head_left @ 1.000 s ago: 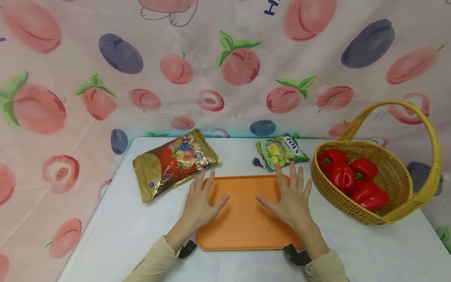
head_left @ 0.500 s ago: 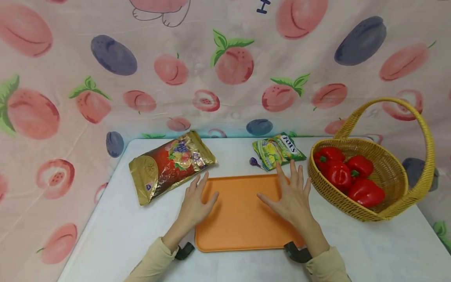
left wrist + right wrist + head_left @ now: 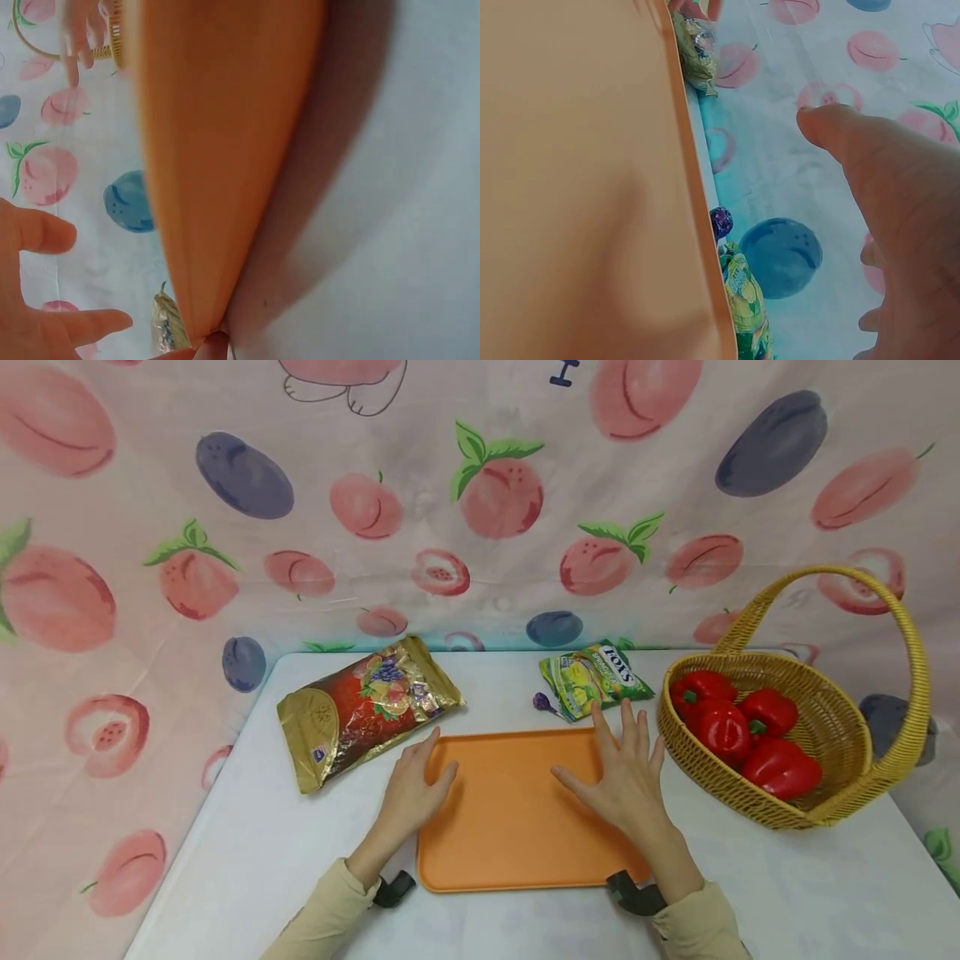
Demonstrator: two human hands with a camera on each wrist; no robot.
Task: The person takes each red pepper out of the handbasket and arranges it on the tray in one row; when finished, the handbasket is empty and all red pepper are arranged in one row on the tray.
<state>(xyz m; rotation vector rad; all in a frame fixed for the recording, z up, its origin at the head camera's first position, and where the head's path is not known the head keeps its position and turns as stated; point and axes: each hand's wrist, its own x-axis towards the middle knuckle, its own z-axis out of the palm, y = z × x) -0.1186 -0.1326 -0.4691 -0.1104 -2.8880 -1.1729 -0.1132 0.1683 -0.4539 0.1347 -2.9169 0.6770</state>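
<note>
An orange rectangular tray [image 3: 525, 827] lies on the white table. My left hand [image 3: 411, 789] is over its left edge, thumb spread and fingers loosely together. In the left wrist view a fingertip [image 3: 216, 346] shows close to the tray's edge; whether it touches I cannot tell. Above the tray's right side my right hand [image 3: 626, 781] holds nothing, fingers spread wide; its thumb [image 3: 829, 127] stands clear of the tray in the right wrist view. Behind the tray are a red and gold candy bag [image 3: 367, 710], a green Fox's candy bag [image 3: 596, 681] and a purple-wrapped lollipop [image 3: 543, 702].
On the right stands a yellow wicker basket [image 3: 840, 727] with a tall handle, holding several red bell peppers [image 3: 782, 768]. A fruit-printed cloth [image 3: 495, 585] hangs behind the table [image 3: 525, 927]. Black wrist camera mounts [image 3: 636, 895] sit by both cuffs.
The left hand has drawn slightly left, and its fingers look closer together than a second ago. The right hand stays nearly in place. The head view has shifted a little.
</note>
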